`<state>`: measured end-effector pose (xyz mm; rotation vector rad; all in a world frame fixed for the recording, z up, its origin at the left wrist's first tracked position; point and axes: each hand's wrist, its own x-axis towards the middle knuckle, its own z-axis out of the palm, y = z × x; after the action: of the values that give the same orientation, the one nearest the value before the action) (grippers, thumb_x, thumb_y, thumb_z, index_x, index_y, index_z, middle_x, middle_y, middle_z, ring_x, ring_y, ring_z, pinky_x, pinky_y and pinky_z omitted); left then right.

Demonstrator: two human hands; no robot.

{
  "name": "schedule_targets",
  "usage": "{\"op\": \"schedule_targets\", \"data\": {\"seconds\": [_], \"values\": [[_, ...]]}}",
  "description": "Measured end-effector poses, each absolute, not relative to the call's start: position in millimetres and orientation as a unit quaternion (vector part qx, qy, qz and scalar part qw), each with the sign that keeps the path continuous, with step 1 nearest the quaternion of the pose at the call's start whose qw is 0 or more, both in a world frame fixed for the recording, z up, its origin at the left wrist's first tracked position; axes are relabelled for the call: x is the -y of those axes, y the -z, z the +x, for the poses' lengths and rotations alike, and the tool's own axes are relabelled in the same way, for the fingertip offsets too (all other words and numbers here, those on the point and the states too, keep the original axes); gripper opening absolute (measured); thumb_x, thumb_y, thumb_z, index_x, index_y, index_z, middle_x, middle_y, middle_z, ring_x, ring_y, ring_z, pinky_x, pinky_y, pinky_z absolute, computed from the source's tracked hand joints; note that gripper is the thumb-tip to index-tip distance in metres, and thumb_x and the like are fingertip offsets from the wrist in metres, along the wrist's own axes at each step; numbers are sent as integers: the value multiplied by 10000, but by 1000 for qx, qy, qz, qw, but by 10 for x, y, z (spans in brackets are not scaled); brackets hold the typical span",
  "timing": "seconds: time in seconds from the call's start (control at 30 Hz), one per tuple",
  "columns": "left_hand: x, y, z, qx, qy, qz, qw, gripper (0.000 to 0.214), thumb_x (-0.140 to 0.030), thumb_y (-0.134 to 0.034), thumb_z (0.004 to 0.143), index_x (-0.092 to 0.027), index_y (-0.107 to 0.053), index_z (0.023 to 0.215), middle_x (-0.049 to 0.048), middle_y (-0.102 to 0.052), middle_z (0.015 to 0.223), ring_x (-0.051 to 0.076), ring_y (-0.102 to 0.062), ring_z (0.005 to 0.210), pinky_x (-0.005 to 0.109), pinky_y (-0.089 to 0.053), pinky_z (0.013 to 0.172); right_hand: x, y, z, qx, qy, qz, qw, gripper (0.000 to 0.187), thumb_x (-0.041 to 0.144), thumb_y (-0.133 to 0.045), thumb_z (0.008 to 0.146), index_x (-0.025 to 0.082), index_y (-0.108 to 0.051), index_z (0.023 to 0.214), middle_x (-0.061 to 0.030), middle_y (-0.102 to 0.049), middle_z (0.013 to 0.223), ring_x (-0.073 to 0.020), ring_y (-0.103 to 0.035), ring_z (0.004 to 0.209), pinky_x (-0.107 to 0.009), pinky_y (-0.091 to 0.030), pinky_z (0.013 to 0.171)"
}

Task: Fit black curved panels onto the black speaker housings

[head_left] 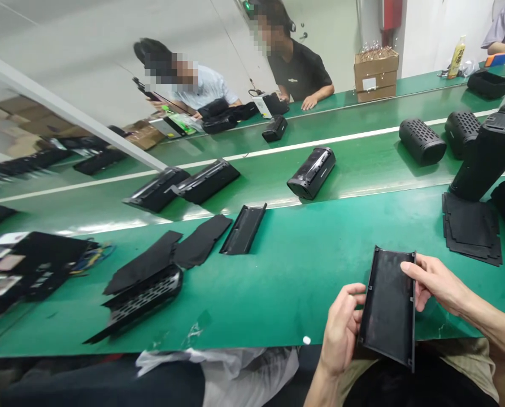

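Note:
Between my hands I hold a black plastic panel [388, 305], its hollow inner side facing me, with raised long edges and small clips. My left hand [341, 325] grips its left edge with curled fingers. At the upper right edge, my right hand [436, 282] pinches it, thumb on the inner face and fingers behind. The panel is tilted over the table's front edge, above my lap. Right of it lies a stack of thin black sheets [471, 229], and a similar black panel [244, 229] rests on the green table further left.
A perforated black shell [144, 299] and black sheets [204, 240] lie at the left. Beyond the table runs a green conveyor [362, 169] carrying several black housings [312, 172]. A tall black housing [487, 152] stands at the right. Co-workers sit across, near a cardboard box [376, 73].

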<state>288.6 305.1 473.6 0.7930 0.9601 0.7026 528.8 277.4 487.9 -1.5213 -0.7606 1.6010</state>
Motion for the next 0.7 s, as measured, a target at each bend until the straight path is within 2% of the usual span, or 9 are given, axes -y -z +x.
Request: {"op": "schedule_targets", "data": {"seconds": [0.07,0.13,0.27,0.4,0.7], "values": [[-3130,-4796,2912,-452,-253,439,734,664,-678,-827,807,-174,-651,1202,12,-685,798,155,-628,651,252,-489,610,-2770,-4882,5271,318,-625,-604,378,713,883,-697,792,202,-544,942,-20,-704,566,-182,-686,467,-245,-554,453],[-3169,-4829,2941,-467,-207,515,688,581,-593,-818,838,-167,-655,1198,5,-686,763,153,-614,656,250,-475,626,-2758,-4866,5252,330,-620,-607,372,674,848,-688,825,205,-534,956,-15,-706,567,-190,-693,473,-255,-565,464],[-3163,-4833,2995,-495,-174,583,620,386,-529,-714,905,-175,-676,1054,22,-714,741,152,-579,630,254,-440,599,-2727,-4823,5227,346,-614,-604,373,605,778,-697,861,210,-521,978,-12,-716,581,-207,-711,498,-270,-579,480],[-3135,-4800,2994,-501,-169,588,613,346,-515,-679,910,-179,-670,989,28,-719,755,150,-562,634,254,-421,598,-2714,-4823,5218,355,-613,-602,368,600,775,-677,882,205,-534,1004,-18,-725,595,-212,-721,508,-274,-582,490],[-3124,-4819,2971,-507,-168,619,575,314,-488,-628,916,-175,-649,924,-59,-463,629,114,-373,600,249,-310,574,-2725,-4840,5203,356,-621,-595,366,602,756,-685,881,190,-556,1038,-36,-741,617,-216,-730,522,-274,-587,496]]}}
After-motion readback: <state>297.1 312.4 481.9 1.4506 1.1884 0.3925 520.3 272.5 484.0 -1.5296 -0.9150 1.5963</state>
